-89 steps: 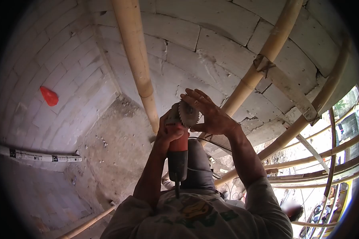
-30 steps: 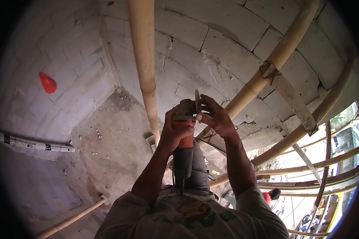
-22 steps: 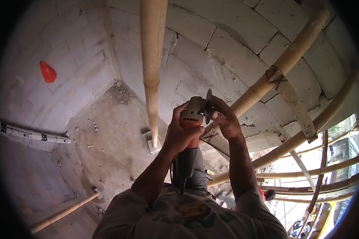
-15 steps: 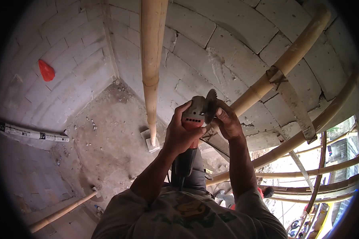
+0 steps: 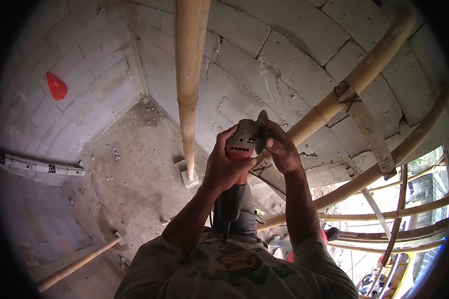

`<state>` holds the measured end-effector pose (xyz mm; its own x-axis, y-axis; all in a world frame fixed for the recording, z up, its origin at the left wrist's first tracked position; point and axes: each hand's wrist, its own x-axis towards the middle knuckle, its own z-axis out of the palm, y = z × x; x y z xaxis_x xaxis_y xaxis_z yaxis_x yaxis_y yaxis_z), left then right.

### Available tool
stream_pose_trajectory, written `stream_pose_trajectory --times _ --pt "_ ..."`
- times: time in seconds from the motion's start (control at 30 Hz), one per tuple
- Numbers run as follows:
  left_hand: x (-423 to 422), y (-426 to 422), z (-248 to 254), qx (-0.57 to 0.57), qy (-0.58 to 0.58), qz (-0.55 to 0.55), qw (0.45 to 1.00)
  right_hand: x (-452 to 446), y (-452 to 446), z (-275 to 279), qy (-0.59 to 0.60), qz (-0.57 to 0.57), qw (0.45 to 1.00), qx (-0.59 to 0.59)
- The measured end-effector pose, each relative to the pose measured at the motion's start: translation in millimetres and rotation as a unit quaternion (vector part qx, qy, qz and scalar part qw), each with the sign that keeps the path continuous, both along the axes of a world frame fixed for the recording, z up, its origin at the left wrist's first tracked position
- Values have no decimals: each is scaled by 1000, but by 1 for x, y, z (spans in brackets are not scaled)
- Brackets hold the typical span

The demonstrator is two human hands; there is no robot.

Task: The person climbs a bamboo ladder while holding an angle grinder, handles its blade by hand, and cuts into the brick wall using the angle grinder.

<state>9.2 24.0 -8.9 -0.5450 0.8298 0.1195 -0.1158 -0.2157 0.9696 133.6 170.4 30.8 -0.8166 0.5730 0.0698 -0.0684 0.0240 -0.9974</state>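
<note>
At lower centre, green lettering, too distorted to read, marks the grey cloth shirt. Above, the left hand wraps firmly around the red-and-dark angle grinder; the right hand half-curls at its toothed metal disc, clamping unclear. Beyond lie gritty concrete floor, smooth round bamboo poles and pale block walls.

My power tool is showing red, grey and black; my grey shirt is showing green letters and an orange print.
</note>
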Motion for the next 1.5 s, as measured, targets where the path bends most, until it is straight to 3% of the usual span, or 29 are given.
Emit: stream_pose_trajectory --times 0.07,0.17,0.3,0.47,0.67,0.87,1.0,1.27,1.3,1.37,1.5 --pt "0 -1 1 -6 1 0 1000 3 -1 2 -18 0 998 -65" --pt "-1 -2 3 -12 12 1 1000 2 -5 7 -48 -28 996 -64" --pt "0 -1 -3 -4 36 13 999 2 -4 8 -44 -13 999 -15" --pt "-4 -4 2 6 -29 -13 999 -3 1 -1 -14 5 996 86" --pt "-4 -3 0 12 -48 -10 999 -2 1 -4 -18 0 1000 -9" --pt "-4 0 -11 17 -28 -1 999 -6 -2 -2 -37 0 995 95" --pt "-5 0 -9 3 -16 3 1000 -6 2 -7 -35 -1 996 78" --pt "-14 11 -36 33 -124 -6 992 -29 -15 13 -112 -60 980 153" --pt "-15 15 -47 43 -133 -3 990 -33 -13 10 -138 -80 962 223" --pt "-16 16 -54 66 -235 -43 969 -41 -11 4 -187 -118 906 361" --pt "-19 9 -46 89 -399 -110 906 -54 -26 9 -205 -152 881 398"
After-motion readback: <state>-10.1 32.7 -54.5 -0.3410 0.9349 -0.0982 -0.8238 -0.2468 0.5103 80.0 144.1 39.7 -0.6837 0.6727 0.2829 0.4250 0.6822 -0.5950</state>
